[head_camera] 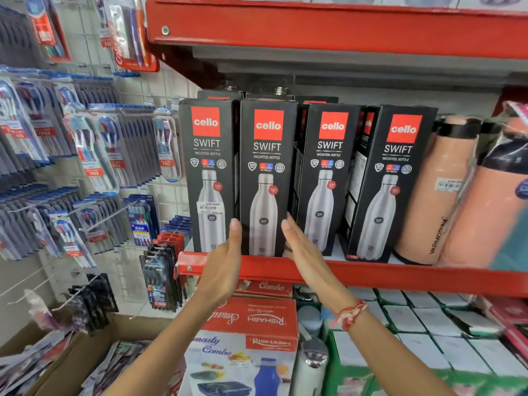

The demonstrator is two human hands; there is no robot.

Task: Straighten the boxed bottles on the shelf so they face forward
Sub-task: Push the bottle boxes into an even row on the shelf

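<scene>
Both hands, left (225, 261) and right (307, 252), flat-open, flank second box (267, 178); uneven push could topple it into neighbouring boxes (325, 178).

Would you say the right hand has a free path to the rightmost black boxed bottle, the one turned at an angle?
Probably yes. The right hand is open beside the second box, and the angled rightmost black boxed bottle stands at the shelf front with nothing before it.

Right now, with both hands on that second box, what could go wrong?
The left hand and right hand press flat on the second box, with no real grip; it could tip off the shelf lip. Turning it may nudge the first box. The two right boxes sit angled and may get overlooked.
</scene>
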